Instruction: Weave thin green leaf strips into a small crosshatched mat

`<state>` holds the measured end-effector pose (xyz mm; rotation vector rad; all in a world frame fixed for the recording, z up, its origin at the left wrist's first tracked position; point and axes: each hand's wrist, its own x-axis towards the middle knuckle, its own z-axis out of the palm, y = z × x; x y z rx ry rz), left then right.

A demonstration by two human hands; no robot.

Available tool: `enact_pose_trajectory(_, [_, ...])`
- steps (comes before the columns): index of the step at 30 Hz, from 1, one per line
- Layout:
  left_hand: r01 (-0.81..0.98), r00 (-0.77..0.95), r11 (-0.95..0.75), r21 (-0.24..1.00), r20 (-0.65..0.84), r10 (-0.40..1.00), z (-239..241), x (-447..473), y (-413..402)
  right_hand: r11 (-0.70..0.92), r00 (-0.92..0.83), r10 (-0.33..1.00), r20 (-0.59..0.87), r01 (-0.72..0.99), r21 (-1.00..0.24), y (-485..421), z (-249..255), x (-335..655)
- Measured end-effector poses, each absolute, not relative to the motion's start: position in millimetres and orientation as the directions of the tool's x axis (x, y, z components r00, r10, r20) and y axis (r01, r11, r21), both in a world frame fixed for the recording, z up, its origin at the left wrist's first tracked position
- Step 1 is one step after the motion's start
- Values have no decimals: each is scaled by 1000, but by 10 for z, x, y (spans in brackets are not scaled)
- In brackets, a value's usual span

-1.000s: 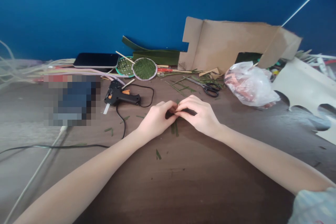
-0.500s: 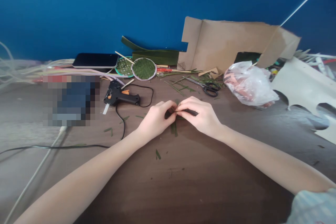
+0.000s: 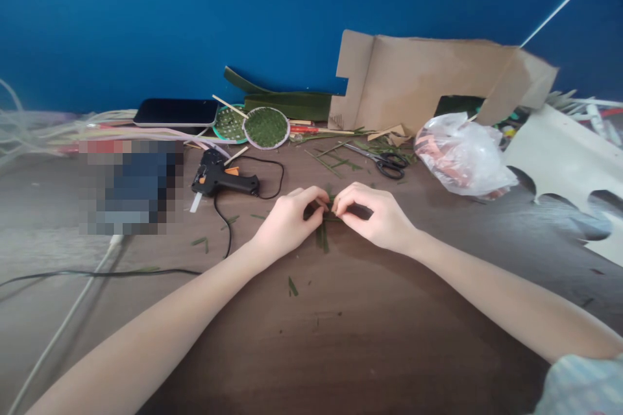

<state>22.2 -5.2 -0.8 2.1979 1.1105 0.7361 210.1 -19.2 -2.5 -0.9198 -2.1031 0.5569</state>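
Observation:
Thin green leaf strips (image 3: 322, 238) lie on the brown tabletop, crossing beneath my fingertips. My left hand (image 3: 295, 215) pinches at the strips from the left, thumb and forefinger together. Opposite it, my right hand (image 3: 368, 215) is also closed in a pinch, a small gap away from the left fingertips. The fingers hide much of the strips, and how the strips pass through each other cannot be made out. A small cut piece of leaf (image 3: 293, 286) rests nearer to me.
A black glue gun (image 3: 221, 176) with its cord lies at left, beside a pixelated dark object (image 3: 139, 185). Behind are two round woven green pieces (image 3: 267, 128), scissors (image 3: 382, 159), a cardboard sheet (image 3: 413, 78) and a plastic bag (image 3: 460, 155). White cut-out card (image 3: 559, 149) stands right.
My right hand has shifted slightly to the right, so the fingertips of both hands, which were touching, are now a little apart. My left hand stays nearly in place.

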Motion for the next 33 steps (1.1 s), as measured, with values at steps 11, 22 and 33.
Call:
enact_pose_trajectory(11, [521, 507, -499, 692, 220, 834, 12, 214, -54, 701, -622, 683, 384, 409, -584, -238, 18, 2130])
enact_pose_trajectory(22, [439, 521, -478, 761, 217, 825, -7, 176, -54, 583, -518, 808, 282, 633, -509, -142, -67, 2158])
enact_pose_trajectory(33, [414, 468, -455, 788, 245, 849, -5, 158, -74, 616, -529, 786, 321, 632, -470, -144, -84, 2148])
